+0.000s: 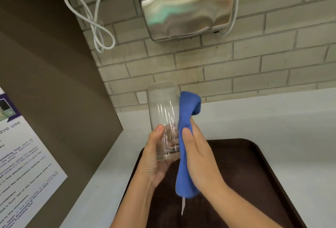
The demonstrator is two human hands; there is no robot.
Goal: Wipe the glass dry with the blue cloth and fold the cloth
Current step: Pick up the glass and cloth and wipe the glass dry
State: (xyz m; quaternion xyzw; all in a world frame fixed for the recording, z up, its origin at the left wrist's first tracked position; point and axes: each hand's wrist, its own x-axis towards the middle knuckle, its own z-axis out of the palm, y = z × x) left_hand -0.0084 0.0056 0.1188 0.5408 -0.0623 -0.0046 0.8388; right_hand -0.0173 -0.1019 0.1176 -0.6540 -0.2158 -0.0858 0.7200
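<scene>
- Your left hand [154,162] holds the glass [163,118] upright above the brown tray [254,173], fingers wrapped around its lower part and base.
- Your right hand [198,157] presses the blue cloth [187,118] against the right side of the glass, thumb and fingers closed on the fabric.
- The cloth hangs below your palm, its white tag [183,206] dangling.
- The tray lies on the white counter [272,118]; a steel hand dryer [185,6] is mounted on the brick wall.
</scene>
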